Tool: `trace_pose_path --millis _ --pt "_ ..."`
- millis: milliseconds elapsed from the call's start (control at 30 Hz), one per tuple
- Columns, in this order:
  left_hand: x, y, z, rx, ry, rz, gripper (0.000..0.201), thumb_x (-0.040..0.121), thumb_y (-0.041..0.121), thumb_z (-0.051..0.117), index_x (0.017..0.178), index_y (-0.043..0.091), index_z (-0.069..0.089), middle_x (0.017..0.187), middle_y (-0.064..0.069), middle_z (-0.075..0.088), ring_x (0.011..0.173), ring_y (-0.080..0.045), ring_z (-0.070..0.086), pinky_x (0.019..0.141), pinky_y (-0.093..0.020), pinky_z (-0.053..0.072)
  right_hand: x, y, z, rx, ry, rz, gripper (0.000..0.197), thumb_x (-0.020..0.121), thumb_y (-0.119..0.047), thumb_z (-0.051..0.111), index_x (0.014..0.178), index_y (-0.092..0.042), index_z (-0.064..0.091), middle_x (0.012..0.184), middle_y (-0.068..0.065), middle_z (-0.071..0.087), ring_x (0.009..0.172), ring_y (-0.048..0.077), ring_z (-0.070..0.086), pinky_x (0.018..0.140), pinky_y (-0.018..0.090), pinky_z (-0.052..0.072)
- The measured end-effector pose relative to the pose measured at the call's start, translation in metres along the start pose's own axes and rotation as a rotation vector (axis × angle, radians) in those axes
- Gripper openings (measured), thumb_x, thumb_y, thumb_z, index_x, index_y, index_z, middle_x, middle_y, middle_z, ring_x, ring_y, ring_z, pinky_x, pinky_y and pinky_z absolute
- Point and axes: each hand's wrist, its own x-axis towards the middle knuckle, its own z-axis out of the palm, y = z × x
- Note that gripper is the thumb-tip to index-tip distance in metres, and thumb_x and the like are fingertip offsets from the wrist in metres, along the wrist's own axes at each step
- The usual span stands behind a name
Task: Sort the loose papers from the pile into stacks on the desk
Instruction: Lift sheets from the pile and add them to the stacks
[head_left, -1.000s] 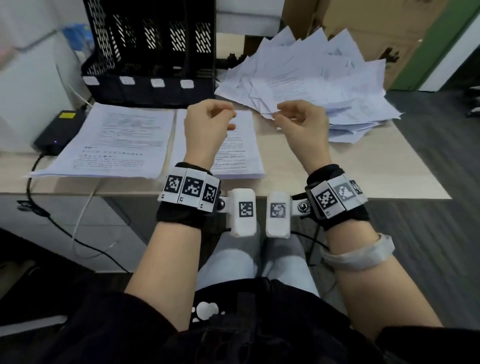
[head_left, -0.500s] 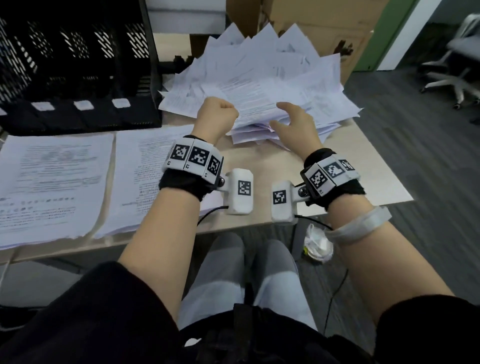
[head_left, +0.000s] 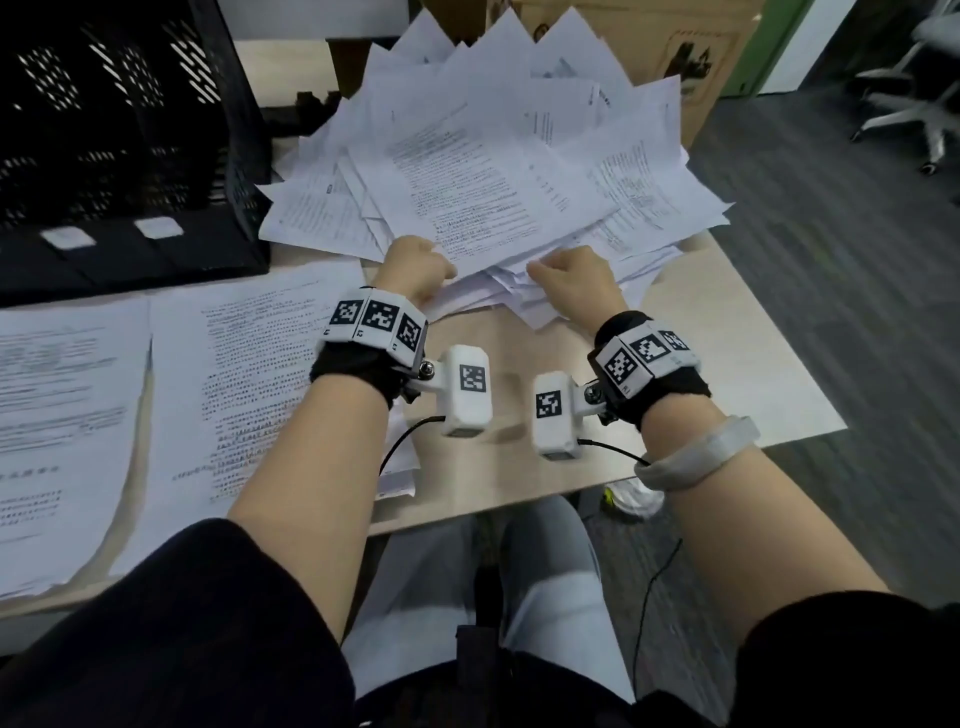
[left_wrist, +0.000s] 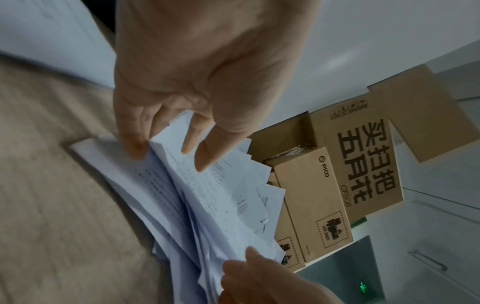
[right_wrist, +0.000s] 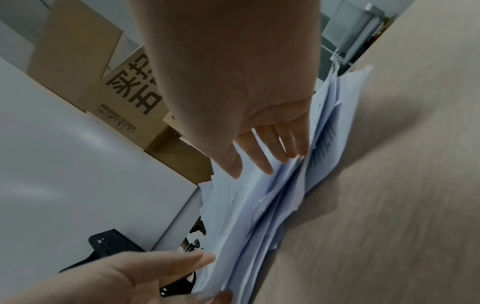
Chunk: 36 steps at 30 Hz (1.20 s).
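The pile of loose papers (head_left: 493, 171) spreads fan-like over the desk's (head_left: 717, 353) far right part. My left hand (head_left: 421, 265) is at its near edge. In the left wrist view the edge of the top sheets (left_wrist: 182, 185) passes between one finger below and the fingers (left_wrist: 200, 160) above, so it pinches them. My right hand (head_left: 566, 275) lies beside it, and its straight fingertips (right_wrist: 272, 156) touch the top of the pile (right_wrist: 259, 205). Two sorted stacks lie on the left: one (head_left: 62, 415) at the far left, one (head_left: 260, 374) under my left forearm.
A black mesh file tray (head_left: 130, 156) stands at the back left, touching the pile's left corner. Cardboard boxes (left_wrist: 324, 195) stand behind the desk. An office chair (head_left: 914, 104) is on the floor at the far right. The desk's right edge is near my right wrist.
Both hands moved forward and right, from hovering loosely curled above the stacks to the pile's near edge. The left now pinches top sheets; the right's fingers have straightened onto the pile.
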Motion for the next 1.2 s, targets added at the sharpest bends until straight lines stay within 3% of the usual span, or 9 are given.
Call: trace_pose_path --millis 133,300,433,567,633,733,933,1100,1200 --pt "0.011 -0.009 0.007 -0.192 0.148 0.002 0.065 0.084 0.005 0.063 0.142 0.007 0.032 0.142 -0.01 0.042 0.127 -0.023 0.046 0.107 -0.03 0.04 0.005 0.013 0.006 -0.014 -0.044 0.026 0.035 0.09 -0.02 0.051 0.058 -0.01 0.04 0.058 0.011 0.036 0.056 0.02 0.036 0.055 0.029 0.026" --pt "0.014 -0.008 0.017 -0.408 0.12 -0.002 0.06 0.081 -0.009 0.06 0.136 0.002 0.042 0.133 -0.017 0.052 0.098 -0.022 0.055 0.081 -0.027 0.05 0.009 0.016 0.004 -0.01 -0.066 0.024 0.045 0.089 -0.018 0.053 0.054 -0.017 0.024 0.056 0.002 0.021 0.052 0.015 0.02 0.052 0.03 0.015" --pt "0.013 -0.007 0.021 -0.556 0.173 -0.014 0.05 0.077 -0.014 0.058 0.126 -0.001 0.053 0.122 -0.023 0.059 0.104 -0.029 0.061 0.095 -0.039 0.052 0.013 0.02 0.005 0.113 -0.017 0.077 0.033 0.089 -0.022 0.054 0.066 0.002 0.051 0.065 0.008 0.033 0.062 0.018 0.033 0.057 0.028 0.025" --pt "0.01 0.001 0.014 -0.663 0.264 0.087 0.048 0.079 -0.015 0.053 0.125 -0.001 0.054 0.118 -0.015 0.062 0.104 -0.023 0.061 0.091 -0.03 0.053 0.026 0.019 0.006 0.285 0.09 0.128 0.035 0.087 -0.029 0.059 0.099 0.004 0.064 0.087 0.01 0.052 0.055 0.014 0.055 0.079 0.041 0.056" --pt "0.01 0.006 0.006 -0.757 0.271 0.145 0.048 0.08 -0.018 0.049 0.126 -0.001 0.053 0.116 -0.015 0.061 0.098 -0.021 0.061 0.082 -0.026 0.055 0.03 0.013 0.007 0.436 0.083 0.172 0.046 0.087 -0.025 0.061 0.117 0.01 0.057 0.098 0.014 0.059 0.052 0.01 0.064 0.074 0.036 0.059" --pt "0.005 0.014 -0.006 -0.857 0.265 0.199 0.047 0.081 -0.018 0.047 0.124 0.0 0.054 0.1 -0.008 0.063 0.085 -0.017 0.06 0.064 -0.018 0.053 0.033 0.0 0.006 0.654 0.006 0.241 0.04 0.092 -0.029 0.059 0.113 0.004 0.053 0.107 0.021 0.063 0.066 0.025 0.069 0.075 0.036 0.06" --pt "-0.001 0.017 -0.02 -0.853 0.313 0.262 0.049 0.078 -0.018 0.048 0.124 -0.001 0.055 0.09 -0.001 0.061 0.083 -0.015 0.059 0.072 -0.02 0.05 0.047 -0.012 0.005 0.946 -0.07 0.333 0.076 0.085 -0.055 0.059 0.136 -0.003 0.039 0.114 0.021 0.06 0.078 0.03 0.072 0.075 0.038 0.06" --pt "-0.006 0.015 -0.028 -0.859 0.334 0.303 0.05 0.077 -0.019 0.046 0.124 -0.002 0.054 0.099 -0.004 0.065 0.097 -0.02 0.062 0.086 -0.029 0.052 0.049 -0.016 0.011 0.746 -0.004 0.326 0.04 0.09 0.007 0.048 0.129 0.011 0.042 0.121 0.031 0.054 0.087 0.033 0.064 0.063 0.028 0.059" --pt "-0.011 0.015 -0.032 -0.862 0.37 0.329 0.051 0.077 -0.02 0.045 0.124 -0.003 0.053 0.114 -0.013 0.063 0.107 -0.024 0.062 0.092 -0.031 0.052 0.043 -0.013 0.012 0.742 0.045 0.3 0.036 0.084 0.016 0.043 0.119 0.009 0.047 0.108 0.03 0.051 0.066 0.021 0.065 0.059 0.025 0.056"
